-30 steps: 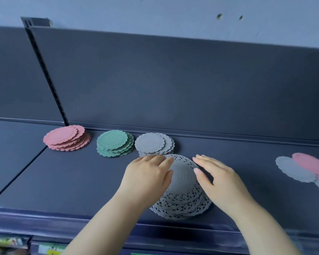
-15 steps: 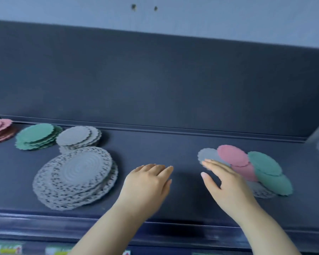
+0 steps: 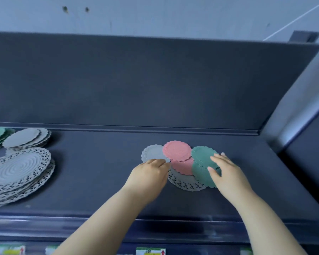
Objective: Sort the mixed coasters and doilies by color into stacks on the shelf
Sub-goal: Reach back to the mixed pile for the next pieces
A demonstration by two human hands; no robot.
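Overlapping in a pile (image 3: 180,162) right of centre on the shelf (image 3: 99,172), coasters and a doily (image 3: 184,183) lie unsorted. Left hand (image 3: 147,173) pinches the near edge of the grey coaster (image 3: 152,153); right hand (image 3: 226,173) rests loose-fingered on green coasters (image 3: 203,156). Pulling grey might drag the pink coaster (image 3: 177,150) along. Stacks (image 3: 26,138) sit far left.

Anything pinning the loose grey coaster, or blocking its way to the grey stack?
The upper pink coaster overlaps the right edge of the grey coaster. The shelf across to the grey stack looks bare; the doily stack lies nearer the front.
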